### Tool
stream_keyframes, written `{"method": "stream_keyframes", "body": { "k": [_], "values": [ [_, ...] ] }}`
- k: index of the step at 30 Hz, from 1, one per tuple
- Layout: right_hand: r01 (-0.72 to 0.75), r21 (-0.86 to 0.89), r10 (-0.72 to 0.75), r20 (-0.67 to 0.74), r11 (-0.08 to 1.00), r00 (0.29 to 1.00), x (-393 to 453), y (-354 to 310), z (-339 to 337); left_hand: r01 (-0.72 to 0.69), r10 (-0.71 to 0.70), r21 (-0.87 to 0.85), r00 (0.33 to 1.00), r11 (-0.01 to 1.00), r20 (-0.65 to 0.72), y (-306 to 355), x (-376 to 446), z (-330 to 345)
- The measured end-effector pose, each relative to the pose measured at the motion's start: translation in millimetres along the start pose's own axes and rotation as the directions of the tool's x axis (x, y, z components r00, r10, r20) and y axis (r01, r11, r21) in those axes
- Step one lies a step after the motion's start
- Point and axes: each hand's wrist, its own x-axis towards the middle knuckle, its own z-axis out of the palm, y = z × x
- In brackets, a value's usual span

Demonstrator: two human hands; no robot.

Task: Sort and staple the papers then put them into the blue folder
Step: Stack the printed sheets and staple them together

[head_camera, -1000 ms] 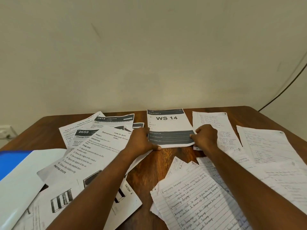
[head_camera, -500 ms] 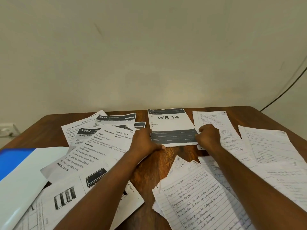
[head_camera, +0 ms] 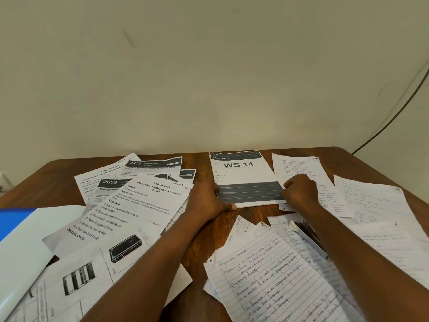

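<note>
A printed sheet headed "WS 14" [head_camera: 243,175] lies at the middle back of the wooden table [head_camera: 199,238]. My left hand [head_camera: 206,198] grips its near left corner, thumb along the front edge. My right hand [head_camera: 299,191] pinches its near right corner, knuckles up. Printed task sheets [head_camera: 139,205] overlap in a loose pile to the left. Handwritten lined pages [head_camera: 262,275] lie in front and to the right. The blue folder [head_camera: 14,219] shows at the far left edge, partly under a white sheet [head_camera: 25,247]. No stapler is in sight.
More handwritten pages [head_camera: 376,205] cover the right side up to the table's edge. A dark cable [head_camera: 394,112] runs down the wall at the right. A wall socket [head_camera: 3,180] shows at the far left. Bare wood shows between my forearms.
My right hand has slid slightly right along the WS 14 sheet's near corner. The left hand keeps its hold. The view has shifted a little.
</note>
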Motion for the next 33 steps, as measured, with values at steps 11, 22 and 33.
{"method": "stream_keyframes", "body": {
  "k": [11, 22, 33],
  "values": [
    [0.124, -0.044, -0.122, 0.045, 0.991, 0.992, -31, 28, -62, -0.134, 0.134, 0.016, 0.991, 0.991, -0.019, 10, -62, -19],
    [0.173, -0.138, -0.119, 0.33, 0.975, 0.936, -134, 58, -102, -0.135, 0.118, 0.162, 0.987, 0.978, 0.113, 8, -139, -14],
    [0.164, -0.107, -0.157, 0.07, 0.981, 0.985, -133, 91, -114, 0.018, -0.039, 0.138, 0.988, 0.99, 0.15, 9, -143, -12]
  ]
}}
